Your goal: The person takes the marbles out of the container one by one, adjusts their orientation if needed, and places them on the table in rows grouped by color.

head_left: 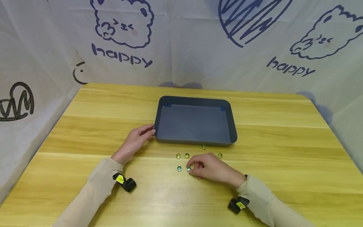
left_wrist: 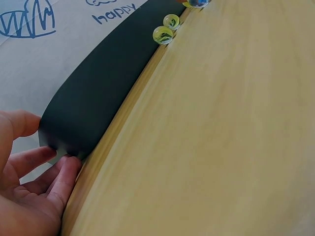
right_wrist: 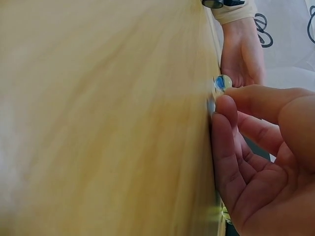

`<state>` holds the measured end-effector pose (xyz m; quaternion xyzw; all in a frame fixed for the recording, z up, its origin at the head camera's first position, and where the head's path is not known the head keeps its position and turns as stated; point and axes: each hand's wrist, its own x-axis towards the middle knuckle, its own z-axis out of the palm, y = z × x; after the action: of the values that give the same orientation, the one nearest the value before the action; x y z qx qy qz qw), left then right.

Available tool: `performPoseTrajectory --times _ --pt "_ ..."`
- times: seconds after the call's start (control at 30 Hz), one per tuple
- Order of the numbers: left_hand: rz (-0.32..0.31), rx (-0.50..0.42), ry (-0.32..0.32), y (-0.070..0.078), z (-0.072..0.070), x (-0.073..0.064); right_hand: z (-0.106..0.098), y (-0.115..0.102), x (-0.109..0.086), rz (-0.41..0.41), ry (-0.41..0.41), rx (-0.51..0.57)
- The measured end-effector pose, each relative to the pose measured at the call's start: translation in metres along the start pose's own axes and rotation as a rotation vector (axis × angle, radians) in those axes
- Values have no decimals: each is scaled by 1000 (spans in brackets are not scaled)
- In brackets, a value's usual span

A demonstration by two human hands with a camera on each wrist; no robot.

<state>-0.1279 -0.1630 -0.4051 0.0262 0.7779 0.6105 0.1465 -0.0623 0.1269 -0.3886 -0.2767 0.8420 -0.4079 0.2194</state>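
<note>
A dark grey rectangular tray (head_left: 195, 142) stands on the table. My left hand (head_left: 135, 142) holds its near left corner, with the fingertips (left_wrist: 73, 164) low on the outer wall. My right hand (head_left: 212, 167) pinches a blue-green glass marble (head_left: 188, 169) between thumb and forefinger at the tabletop. Just left of it lies another blue-green marble (head_left: 179, 168). Several yellow-green marbles lie between my right hand and the tray, among them one (head_left: 178, 156) at the left and one (head_left: 204, 147) against the tray's front wall. Fingers partly hide the pinched marble in the right wrist view.
Inside the tray, two dark blue marbles (head_left: 168, 105) sit in the far left corner and one blue marble (head_left: 222, 109) in the far right. The wood-grain table (head_left: 272, 126) reaches back to a white cloth (head_left: 193, 66) with drawings.
</note>
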Motion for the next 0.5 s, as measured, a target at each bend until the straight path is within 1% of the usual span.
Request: performPoseTrajectory --times 0.1,0.5 --pt "-3 0 4 1 0 0 0 1 0 -15 0 -2" --pt "-11 7 0 1 1 0 0 1 -1 -10 -5 -1"
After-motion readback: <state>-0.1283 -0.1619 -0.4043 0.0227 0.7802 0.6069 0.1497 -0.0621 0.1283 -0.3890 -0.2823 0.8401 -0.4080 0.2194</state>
